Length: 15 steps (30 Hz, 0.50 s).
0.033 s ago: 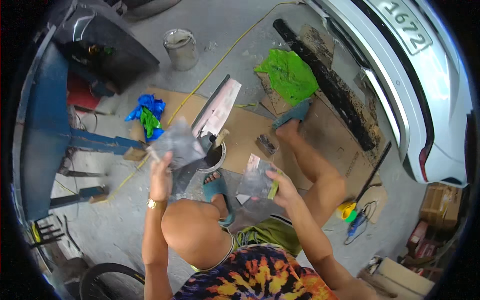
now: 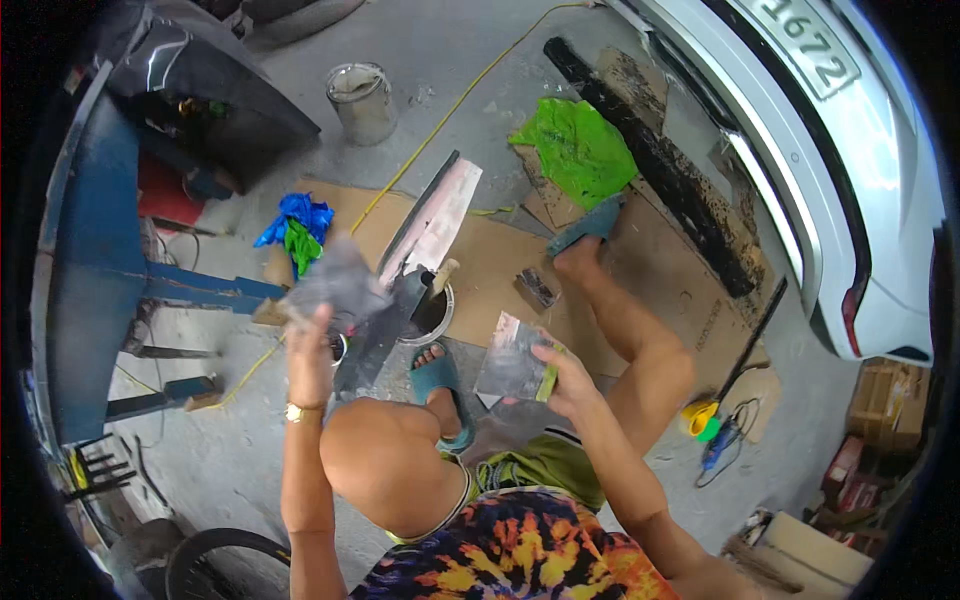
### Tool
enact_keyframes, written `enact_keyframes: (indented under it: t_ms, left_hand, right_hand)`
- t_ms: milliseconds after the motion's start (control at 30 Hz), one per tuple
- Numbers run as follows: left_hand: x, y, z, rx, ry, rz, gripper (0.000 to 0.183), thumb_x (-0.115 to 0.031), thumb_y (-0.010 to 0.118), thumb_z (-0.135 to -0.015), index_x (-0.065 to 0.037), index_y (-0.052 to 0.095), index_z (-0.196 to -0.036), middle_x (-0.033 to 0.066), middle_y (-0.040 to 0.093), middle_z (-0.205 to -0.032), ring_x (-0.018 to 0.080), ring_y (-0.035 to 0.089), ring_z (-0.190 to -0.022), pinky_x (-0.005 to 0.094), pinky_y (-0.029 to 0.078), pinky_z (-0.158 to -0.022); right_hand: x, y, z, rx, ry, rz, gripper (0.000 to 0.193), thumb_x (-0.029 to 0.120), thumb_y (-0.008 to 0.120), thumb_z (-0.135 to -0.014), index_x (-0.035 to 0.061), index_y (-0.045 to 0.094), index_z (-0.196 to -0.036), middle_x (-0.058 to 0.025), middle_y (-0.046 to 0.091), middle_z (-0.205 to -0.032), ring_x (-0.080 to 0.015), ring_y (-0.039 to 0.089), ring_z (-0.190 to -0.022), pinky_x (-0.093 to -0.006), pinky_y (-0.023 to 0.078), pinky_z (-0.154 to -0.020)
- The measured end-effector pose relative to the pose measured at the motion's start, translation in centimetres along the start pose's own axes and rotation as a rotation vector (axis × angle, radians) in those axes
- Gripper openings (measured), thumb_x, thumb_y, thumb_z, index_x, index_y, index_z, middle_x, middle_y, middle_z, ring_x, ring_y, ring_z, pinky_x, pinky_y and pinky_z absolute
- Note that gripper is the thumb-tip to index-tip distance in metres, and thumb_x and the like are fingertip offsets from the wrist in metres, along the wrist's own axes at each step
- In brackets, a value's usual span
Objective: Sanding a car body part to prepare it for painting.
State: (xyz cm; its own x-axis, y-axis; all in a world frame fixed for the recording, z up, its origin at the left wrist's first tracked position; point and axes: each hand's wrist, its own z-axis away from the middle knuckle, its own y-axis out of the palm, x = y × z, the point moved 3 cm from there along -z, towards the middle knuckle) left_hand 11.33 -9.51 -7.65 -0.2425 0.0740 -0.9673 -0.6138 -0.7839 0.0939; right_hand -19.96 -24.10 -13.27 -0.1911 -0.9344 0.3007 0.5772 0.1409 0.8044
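Note:
My left hand point(image 2: 310, 355) is raised at the left, its fingers closed on the near edge of a thin grey sheet point(image 2: 338, 285) that is smeared by motion. My right hand point(image 2: 568, 378) grips a flat, roughly square grey plate point(image 2: 510, 358) with pinkish patches and a yellow-green edge. Between the hands, a long panel point(image 2: 440, 215), pinkish white with a dark edge, slants away from me. Its dark near end point(image 2: 372, 345) passes beside an open bucket point(image 2: 440, 318) with a light-coloured handle point(image 2: 444, 275) sticking out of it. The sheet hides part of the panel.
Cardboard point(image 2: 490, 290) covers the floor ahead, with a small block point(image 2: 537, 288) on it. A yellow cord point(image 2: 455, 110) crosses the floor. A metal can point(image 2: 362, 105) stands farther off. At the left is a blue metal stand point(image 2: 100, 250), and at the right a silver car point(image 2: 880, 200).
The grey sheet in my left hand has shifted slightly left and tilted, looking darker. More of the panel's dark near end shows. My right hand and its plate are almost unmoved.

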Motion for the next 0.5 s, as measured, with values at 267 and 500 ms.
enact_keyframes:
  t_ms: [267, 500]
  left_hand:
    - [-12.0, -3.2, 9.2, -0.109, 0.443, 0.006, 0.054, 0.0, 0.069, -0.085, -0.002, 0.047, -0.134, 0.0105, 0.062, -0.118, 0.0204, 0.062, -0.104, 0.0362, 0.052, -0.089]
    - [1.3, 7.1, 19.7, 0.049, -0.014, 0.457, 0.053, -0.01, 0.065, -0.092, -0.004, 0.04, -0.138, 0.0094, 0.057, -0.128, 0.0227, 0.061, -0.109, 0.0393, 0.052, -0.094]
  right_hand:
    - [-4.0, -0.8, 3.7, 0.014, -0.118, -0.073, 0.044, 0.012, 0.064, -0.091, 0.0075, 0.047, -0.132, -0.0095, 0.062, -0.121, -0.0255, 0.061, -0.113, -0.0438, 0.051, -0.095]
    - [-3.6, 1.9, 5.7, -0.106, -0.453, 0.142, 0.04, 0.003, 0.068, -0.087, 0.0078, 0.051, -0.124, -0.0029, 0.061, -0.11, -0.0153, 0.062, -0.099, -0.0334, 0.052, -0.088]
